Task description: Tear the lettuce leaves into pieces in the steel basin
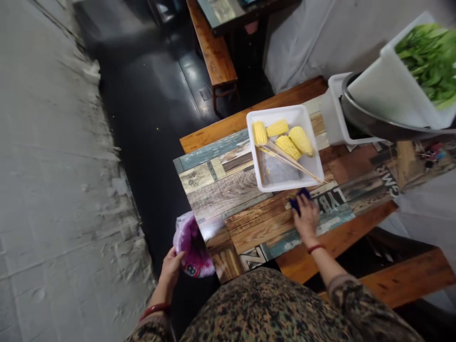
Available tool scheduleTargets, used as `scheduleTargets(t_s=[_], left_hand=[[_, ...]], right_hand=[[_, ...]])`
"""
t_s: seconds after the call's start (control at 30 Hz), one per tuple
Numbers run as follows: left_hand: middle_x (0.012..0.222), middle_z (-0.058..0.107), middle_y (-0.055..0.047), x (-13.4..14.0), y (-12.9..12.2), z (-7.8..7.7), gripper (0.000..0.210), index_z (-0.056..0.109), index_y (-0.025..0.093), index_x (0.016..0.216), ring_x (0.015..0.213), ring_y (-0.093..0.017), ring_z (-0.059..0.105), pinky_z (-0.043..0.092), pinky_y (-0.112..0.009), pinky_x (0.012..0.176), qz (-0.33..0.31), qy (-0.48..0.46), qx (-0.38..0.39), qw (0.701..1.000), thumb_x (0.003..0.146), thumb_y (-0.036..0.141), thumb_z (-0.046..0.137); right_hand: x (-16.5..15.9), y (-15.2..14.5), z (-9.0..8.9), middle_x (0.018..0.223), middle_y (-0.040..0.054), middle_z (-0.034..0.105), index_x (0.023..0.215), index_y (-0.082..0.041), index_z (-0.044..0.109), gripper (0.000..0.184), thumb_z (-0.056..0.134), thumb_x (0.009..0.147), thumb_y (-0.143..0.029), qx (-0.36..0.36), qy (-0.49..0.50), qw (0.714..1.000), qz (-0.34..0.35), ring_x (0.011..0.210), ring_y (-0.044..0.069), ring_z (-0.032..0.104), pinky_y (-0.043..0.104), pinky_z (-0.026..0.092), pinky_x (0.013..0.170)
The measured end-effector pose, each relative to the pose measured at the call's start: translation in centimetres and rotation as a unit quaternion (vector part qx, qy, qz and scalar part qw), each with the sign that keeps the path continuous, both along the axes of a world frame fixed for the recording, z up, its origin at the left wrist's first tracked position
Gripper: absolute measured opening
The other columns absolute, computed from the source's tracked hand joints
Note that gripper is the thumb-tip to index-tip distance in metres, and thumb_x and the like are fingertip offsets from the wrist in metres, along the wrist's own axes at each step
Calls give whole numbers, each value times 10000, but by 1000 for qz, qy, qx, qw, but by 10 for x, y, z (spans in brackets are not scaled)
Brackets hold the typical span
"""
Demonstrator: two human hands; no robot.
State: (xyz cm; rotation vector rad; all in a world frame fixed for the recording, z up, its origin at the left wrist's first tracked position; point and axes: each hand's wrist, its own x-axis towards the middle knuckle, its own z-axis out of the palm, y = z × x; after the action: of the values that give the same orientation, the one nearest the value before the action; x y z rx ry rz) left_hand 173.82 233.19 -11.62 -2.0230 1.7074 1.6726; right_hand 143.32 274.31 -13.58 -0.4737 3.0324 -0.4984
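My left hand (173, 264) pinches the rim of a purple plastic bag (183, 237) with printing on it, held open just off the table's left edge. On the tabletop, my right hand (307, 217) presses its fingers onto a dark blue cloth (295, 204). Just beyond that cloth sits a white plastic tray (261, 186). Several pieces of yellow corn (300, 140) lie in it, along with a bundle of thin wooden skewers (290, 160) whose ends reach over the tray's near right corner.
The table (245, 213) has a patchwork wood-plank top. At its right end, a white bin (333, 111), a metal basin (370, 116) and a white container (388, 80) of leafy greens (423, 59) are stacked. Wooden benches (406, 280) flank the table; a rough grey wall (64, 190) stands left.
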Motion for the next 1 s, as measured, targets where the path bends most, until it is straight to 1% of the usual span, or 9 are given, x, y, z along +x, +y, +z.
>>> scheduleTargets(t_s=[0.1,0.2,0.37,0.47,0.53,0.67,0.77,0.9,1.0], left_hand=[[600,639,22,18,-12,-15,370,654,140,779,519,-121,523,413,-231,526,17,52,53,997,451,283,743],[603,636,31,32,-25,-21,372,643,139,800,516,-115,517,405,-229,532,30,77,71,994,465,265,744],[613,628,31,41,-44,-18,349,638,133,841,518,-114,513,385,-233,536,29,112,79,990,525,242,740],[617,620,26,39,-53,-16,320,639,133,824,535,-113,517,384,-238,559,30,136,75,987,535,232,737],[639,631,17,36,-57,-14,312,645,131,820,560,-116,525,388,-242,580,34,151,75,985,534,222,728],[629,623,17,32,-65,-9,315,656,130,807,563,-119,513,366,-244,573,36,162,84,983,517,225,733],[616,609,15,31,-70,-5,286,655,132,780,546,-113,490,345,-243,550,33,158,75,984,519,226,724],[608,598,18,29,-77,-4,266,651,134,774,537,-108,481,346,-242,545,50,152,59,985,531,228,704],[614,599,22,27,-81,-3,278,648,136,778,541,-110,493,356,-241,552,69,153,56,984,529,239,715]], right_hand=[[70,-81,7,1308,88,635,1356,-245,585,569,419,846,-55,-115,-49,986,114,1206,261,535,486,437,1052],[79,-155,15,1290,67,641,1392,-277,547,617,382,849,-35,-219,-96,948,208,1244,215,537,435,441,1077],[13,-219,11,1543,143,388,1501,-168,381,604,405,897,-172,-192,-83,977,46,1419,265,359,508,308,1175],[32,-250,-1,1529,163,413,1486,-143,405,626,455,862,-166,-152,-73,986,4,1400,312,360,566,286,1161],[84,-274,-3,1458,116,520,1423,-195,506,633,452,804,-76,-178,-99,973,105,1349,286,431,518,335,1143],[176,-311,7,1286,33,670,1313,-292,616,710,447,690,5,-265,-164,894,323,1181,232,579,438,458,1036],[134,-327,17,1338,35,639,1329,-270,603,645,442,751,-34,-296,-144,886,328,1242,228,549,447,433,1074],[-8,-346,12,1422,122,562,1388,-157,545,597,454,801,-89,-231,-94,958,144,1309,256,499,466,357,1146],[-25,-361,0,1470,137,512,1416,-153,512,602,506,815,-128,-170,-65,980,75,1334,311,450,538,334,1135]])
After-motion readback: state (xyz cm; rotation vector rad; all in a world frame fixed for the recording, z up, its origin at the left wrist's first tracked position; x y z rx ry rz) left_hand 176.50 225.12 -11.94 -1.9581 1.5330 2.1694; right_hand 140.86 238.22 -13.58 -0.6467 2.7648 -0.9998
